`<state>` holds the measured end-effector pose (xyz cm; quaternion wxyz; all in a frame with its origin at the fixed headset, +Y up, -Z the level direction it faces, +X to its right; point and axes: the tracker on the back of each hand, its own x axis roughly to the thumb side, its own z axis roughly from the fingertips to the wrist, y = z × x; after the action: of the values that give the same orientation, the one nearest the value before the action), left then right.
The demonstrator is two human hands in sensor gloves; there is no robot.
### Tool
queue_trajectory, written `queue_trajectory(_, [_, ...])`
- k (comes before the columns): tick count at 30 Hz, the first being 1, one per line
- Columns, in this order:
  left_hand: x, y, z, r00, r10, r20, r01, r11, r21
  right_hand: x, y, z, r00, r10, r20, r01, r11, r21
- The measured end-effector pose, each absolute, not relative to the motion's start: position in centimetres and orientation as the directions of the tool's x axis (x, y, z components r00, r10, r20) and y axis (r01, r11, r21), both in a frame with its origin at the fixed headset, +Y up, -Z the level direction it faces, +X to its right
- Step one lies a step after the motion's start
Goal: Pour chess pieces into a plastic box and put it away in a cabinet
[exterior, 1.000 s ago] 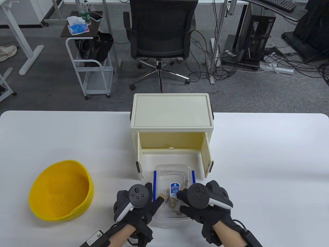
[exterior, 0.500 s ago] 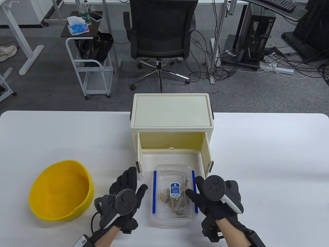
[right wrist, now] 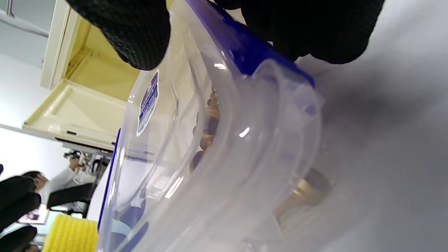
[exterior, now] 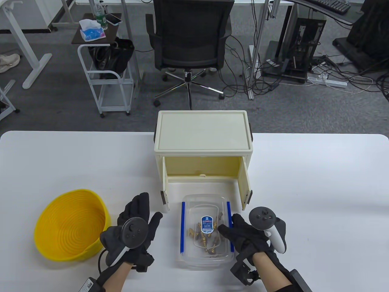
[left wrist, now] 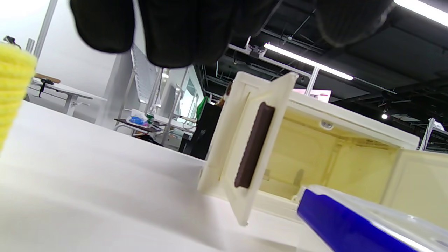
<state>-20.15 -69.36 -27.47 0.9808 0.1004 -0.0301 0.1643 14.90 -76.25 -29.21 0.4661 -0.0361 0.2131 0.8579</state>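
The clear plastic box (exterior: 194, 210) with blue side clasps lies lidded on the table in front of the cabinet (exterior: 203, 133). Gold chess pieces (exterior: 204, 240) lie inside it. The cream cabinet stands with both doors open. My right hand (exterior: 229, 223) grips the box's right edge, thumb on the lid and fingers at the blue clasp; the right wrist view shows the thumb (right wrist: 129, 31) and fingers (right wrist: 315, 28) around the box (right wrist: 224, 147). My left hand (exterior: 142, 216) is open and flat, left of the box and apart from it. Its fingers (left wrist: 182, 31) hang free.
An empty yellow woven basket (exterior: 71, 225) sits at the front left, close to my left hand. The cabinet's left door (left wrist: 252, 147) swings out toward the box's left clasp (left wrist: 350, 227). An office chair (exterior: 190, 39) stands beyond the table.
My left hand let go of the box and moved left, opening flat. My right hand shifted from the box's near end to its right edge. The box stayed in place.
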Motion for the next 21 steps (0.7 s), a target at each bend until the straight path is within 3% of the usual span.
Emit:
queue_trajectory(12, [-20.5,-69.3,-27.6,0.932,0.350,0.092,-0.361,0.917,0.173,15.9,-78.4,-29.8,-0.336,0.869,-0.362,-0.922,-0.225,0.315])
queue_trajectory(21, [-21.8,-69.4,-28.1,0.916,0.396,0.058,-0.400,0.899,0.176,15.8,-79.4,-29.4,-0.244,0.895,-0.373,-0.950,-0.143,0.279])
